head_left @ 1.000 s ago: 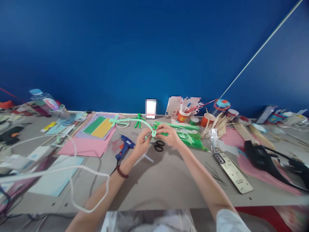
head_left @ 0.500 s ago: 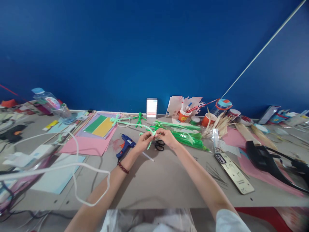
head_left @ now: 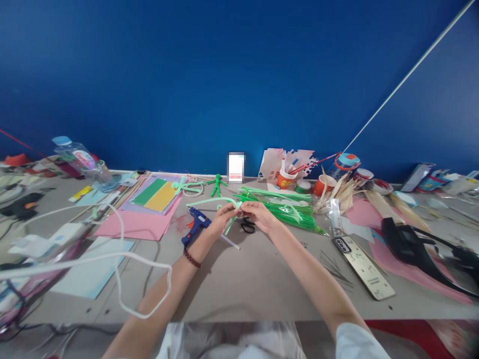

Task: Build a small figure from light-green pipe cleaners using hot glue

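Observation:
Both hands meet over the middle of the table around a light green pipe cleaner (head_left: 209,201) that is twisted into a small knot between the fingertips. My left hand (head_left: 223,219) pinches it from the left; one long end curves away to the left and a shorter end hangs below. From the right, my right hand (head_left: 259,215) pinches the same knot. Beneath the left hand lie a blue hot glue gun (head_left: 197,223) and a white stick (head_left: 231,242). Black scissors (head_left: 247,225) rest just under the right hand.
A green pipe-cleaner figure (head_left: 217,185) stands near the wall, with a lighter figure (head_left: 186,185) to its left. Bundled green pipe cleaners (head_left: 295,215) lie right of the hands. A phone (head_left: 363,268) is at right. A white cable (head_left: 145,255) loops across the left foreground.
The long end of the light green pipe cleaner has swung lower and now points left, apart from the lighter figure. Both hands stay nearly in place, still pinching the knot.

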Action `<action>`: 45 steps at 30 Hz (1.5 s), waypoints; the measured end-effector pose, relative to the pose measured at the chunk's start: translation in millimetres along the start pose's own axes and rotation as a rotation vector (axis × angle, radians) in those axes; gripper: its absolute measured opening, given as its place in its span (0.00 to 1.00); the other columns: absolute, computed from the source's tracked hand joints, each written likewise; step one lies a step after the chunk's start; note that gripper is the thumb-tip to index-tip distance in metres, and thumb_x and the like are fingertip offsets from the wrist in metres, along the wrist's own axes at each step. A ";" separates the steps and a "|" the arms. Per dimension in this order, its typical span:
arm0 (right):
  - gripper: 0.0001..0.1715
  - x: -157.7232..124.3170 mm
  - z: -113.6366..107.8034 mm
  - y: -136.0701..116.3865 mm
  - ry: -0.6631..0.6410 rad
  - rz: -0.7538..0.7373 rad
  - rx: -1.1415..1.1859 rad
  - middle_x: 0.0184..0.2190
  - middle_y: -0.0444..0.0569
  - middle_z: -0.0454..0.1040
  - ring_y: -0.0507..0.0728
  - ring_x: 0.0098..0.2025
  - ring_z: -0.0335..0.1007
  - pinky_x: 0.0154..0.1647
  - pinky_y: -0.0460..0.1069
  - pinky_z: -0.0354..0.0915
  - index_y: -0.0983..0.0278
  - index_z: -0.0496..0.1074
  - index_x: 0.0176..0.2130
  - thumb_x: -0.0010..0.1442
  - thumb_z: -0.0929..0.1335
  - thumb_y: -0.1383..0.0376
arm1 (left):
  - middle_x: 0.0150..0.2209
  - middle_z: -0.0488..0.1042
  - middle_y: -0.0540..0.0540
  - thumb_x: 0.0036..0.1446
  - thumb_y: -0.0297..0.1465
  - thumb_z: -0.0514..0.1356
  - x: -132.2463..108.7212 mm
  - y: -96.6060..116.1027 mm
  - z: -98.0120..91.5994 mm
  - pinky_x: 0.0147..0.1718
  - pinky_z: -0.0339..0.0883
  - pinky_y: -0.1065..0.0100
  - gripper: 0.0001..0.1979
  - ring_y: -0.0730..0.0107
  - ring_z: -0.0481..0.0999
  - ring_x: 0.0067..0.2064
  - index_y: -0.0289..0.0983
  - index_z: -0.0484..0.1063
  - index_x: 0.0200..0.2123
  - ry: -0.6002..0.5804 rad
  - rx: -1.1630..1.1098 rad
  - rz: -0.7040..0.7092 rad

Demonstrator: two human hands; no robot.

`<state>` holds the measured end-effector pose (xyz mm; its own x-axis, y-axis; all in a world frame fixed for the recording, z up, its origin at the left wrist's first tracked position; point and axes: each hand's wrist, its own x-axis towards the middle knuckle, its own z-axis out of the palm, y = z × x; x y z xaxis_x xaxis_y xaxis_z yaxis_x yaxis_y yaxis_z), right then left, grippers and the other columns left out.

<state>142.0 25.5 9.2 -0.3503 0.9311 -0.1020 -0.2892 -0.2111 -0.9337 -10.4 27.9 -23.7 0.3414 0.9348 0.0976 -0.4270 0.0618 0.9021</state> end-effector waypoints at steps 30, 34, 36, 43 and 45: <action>0.14 -0.7 9.4 8.3 0.247 -0.384 -0.301 0.31 0.47 0.73 0.53 0.28 0.70 0.33 0.50 0.68 0.62 0.77 0.31 0.46 0.72 0.55 | 0.27 0.75 0.48 0.48 0.37 0.64 -7.8 8.0 13.3 0.33 0.66 0.68 0.09 0.69 0.73 0.31 0.37 0.75 0.29 0.294 0.351 0.245; 0.14 1.3 8.8 7.9 0.247 -0.328 -0.238 0.26 0.45 0.71 0.52 0.25 0.67 0.29 0.48 0.66 0.63 0.74 0.26 0.45 0.73 0.55 | 0.26 0.75 0.48 0.50 0.36 0.62 -11.0 9.2 17.9 0.31 0.66 0.68 0.09 0.69 0.73 0.30 0.36 0.75 0.28 0.280 0.431 0.277; 0.14 1.3 8.7 6.3 0.243 -0.329 -0.258 0.23 0.43 0.69 0.51 0.24 0.66 0.29 0.48 0.64 0.64 0.72 0.24 0.45 0.72 0.55 | 0.26 0.74 0.48 0.51 0.36 0.61 -11.5 9.6 19.1 0.31 0.66 0.68 0.09 0.69 0.73 0.29 0.36 0.75 0.28 0.259 0.438 0.290; 0.16 -0.6 7.6 2.5 0.281 -0.313 -0.402 0.21 0.44 0.70 0.51 0.23 0.63 0.27 0.47 0.59 0.64 0.71 0.22 0.47 0.70 0.54 | 0.27 0.74 0.47 0.51 0.36 0.61 -12.3 7.6 17.6 0.31 0.66 0.66 0.09 0.68 0.73 0.29 0.36 0.74 0.30 0.196 0.434 0.271; 0.17 -1.5 7.9 2.1 0.278 -0.270 -0.372 0.19 0.43 0.70 0.51 0.22 0.62 0.26 0.47 0.58 0.64 0.71 0.23 0.47 0.70 0.53 | 0.27 0.74 0.48 0.51 0.35 0.61 -11.6 6.2 16.3 0.32 0.66 0.66 0.08 0.69 0.72 0.29 0.36 0.74 0.30 0.171 0.421 0.270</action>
<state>134.9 21.3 10.1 -0.0432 0.9920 0.1183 0.0172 0.1192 -0.9927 -3.3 11.7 -12.3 0.1095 0.9439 0.3116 -0.0960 -0.3020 0.9485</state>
